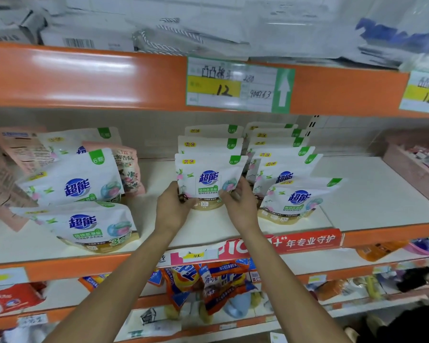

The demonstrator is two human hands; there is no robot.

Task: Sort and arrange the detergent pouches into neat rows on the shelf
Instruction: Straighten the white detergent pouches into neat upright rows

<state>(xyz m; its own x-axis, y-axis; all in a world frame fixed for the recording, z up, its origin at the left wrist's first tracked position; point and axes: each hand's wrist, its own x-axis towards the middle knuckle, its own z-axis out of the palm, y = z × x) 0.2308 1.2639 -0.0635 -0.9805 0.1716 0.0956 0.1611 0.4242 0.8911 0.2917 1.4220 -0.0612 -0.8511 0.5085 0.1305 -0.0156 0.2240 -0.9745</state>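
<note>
- My left hand (175,206) is curled round the lower left edge of the front pouch (208,178), with the thumb on its printed face.
- My right hand (240,205) grips the same pouch at its lower right edge, fingers folded over the front.
- The front pouch stands upright on the white shelf (369,194), at the head of the middle row (209,142). Two more pouches are lined up straight behind it.
- Just to its right is the right row (280,167), several pouches deep and slightly fanned.
- At the front of that row the leaning pouch (299,201) tips back and sits askew.
- Off to the left, well apart from both rows, the loose pouches (77,185) lie tilted in a heap, and the nearest one (89,226) leans back towards the others.
- Pink pouches (128,164) stand mixed in among them.
- A handwritten price tag (233,85) reading 12 is fixed to the orange edge of the shelf above.
- A red strip (307,241) with white lettering runs along this shelf's front edge.
- Orange packs (208,280) are crowded on the level below, between my forearms.
</note>
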